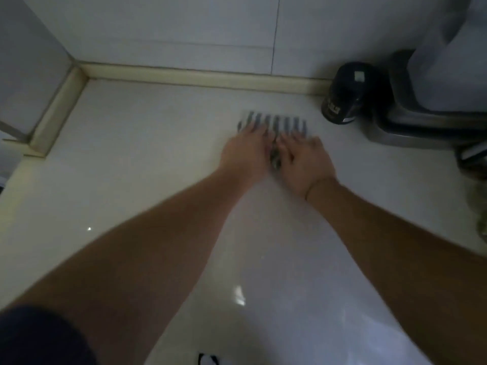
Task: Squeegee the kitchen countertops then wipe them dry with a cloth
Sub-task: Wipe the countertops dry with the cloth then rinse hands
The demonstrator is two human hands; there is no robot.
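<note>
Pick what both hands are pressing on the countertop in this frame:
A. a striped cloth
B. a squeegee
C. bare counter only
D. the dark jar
A. Both the left hand and the right hand lie with fingers spread on the grey-and-white striped cloth; the dark jar stands untouched to the right.

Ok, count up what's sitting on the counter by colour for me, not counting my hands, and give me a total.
Grey and white striped: 1, the striped cloth under both hands.
Black: 1, the black jar by the back edge.
Grey: 1, the grey appliance base at the right.
Total: 3. A blurred item at the far right edge is too cut off to count.
</note>
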